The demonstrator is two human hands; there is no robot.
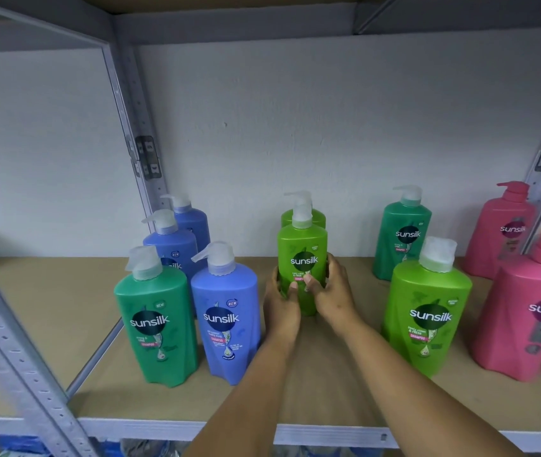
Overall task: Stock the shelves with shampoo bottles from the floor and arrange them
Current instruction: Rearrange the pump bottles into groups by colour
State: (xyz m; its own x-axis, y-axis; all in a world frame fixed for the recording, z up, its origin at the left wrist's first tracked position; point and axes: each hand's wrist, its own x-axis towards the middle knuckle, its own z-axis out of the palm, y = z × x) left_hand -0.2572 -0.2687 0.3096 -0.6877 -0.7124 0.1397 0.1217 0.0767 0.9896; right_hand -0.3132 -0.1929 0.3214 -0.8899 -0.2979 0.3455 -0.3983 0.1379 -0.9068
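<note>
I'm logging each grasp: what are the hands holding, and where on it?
Both hands, left hand and right hand, grip the lime green shampoo bottle by its lower body, one on each side.

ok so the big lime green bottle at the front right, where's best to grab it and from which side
Grip the front lime green bottle around its broad body, just under the shoulder, coming from the open shelf edge at the front. It stands upright with its label facing out; the pink bottle crowds its right side, and the pump cap looks too slight to lift by. Both hands, left hand and right hand, currently hold another lime bottle.
</note>
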